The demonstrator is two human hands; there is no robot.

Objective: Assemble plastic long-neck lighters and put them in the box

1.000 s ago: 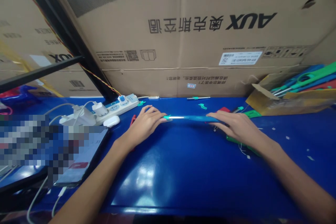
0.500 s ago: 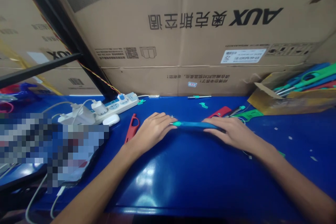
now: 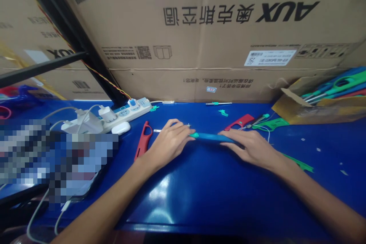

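A blue long-nosed lighter [image 3: 211,137] is held level above the blue tabletop, between my two hands. My right hand [image 3: 250,145] is closed around its handle at the right end. At the other end, my left hand [image 3: 173,141] has its fingers wrapped over the metal tube, beside a green collar; a bit of the tube sticks out past the hand. A red lighter shell [image 3: 143,141] lies just left of my left hand. Behind my right hand are another red shell [image 3: 241,122], a green shell [image 3: 271,123] and thin wires. A further green piece [image 3: 299,163] lies under my right forearm.
A cardboard box [image 3: 328,110] of lighters stands at the right. A metal tube [image 3: 219,103] and a small green part [image 3: 223,113] lie near the back cardboard wall. At left are a power strip [image 3: 128,113] with chargers, a white case [image 3: 121,127] and a pixelated screen [image 3: 82,164].
The camera view has shifted slightly. My left hand has turned a little, and the metal tube's end now shows on its left. Both hands still hold the lighter.
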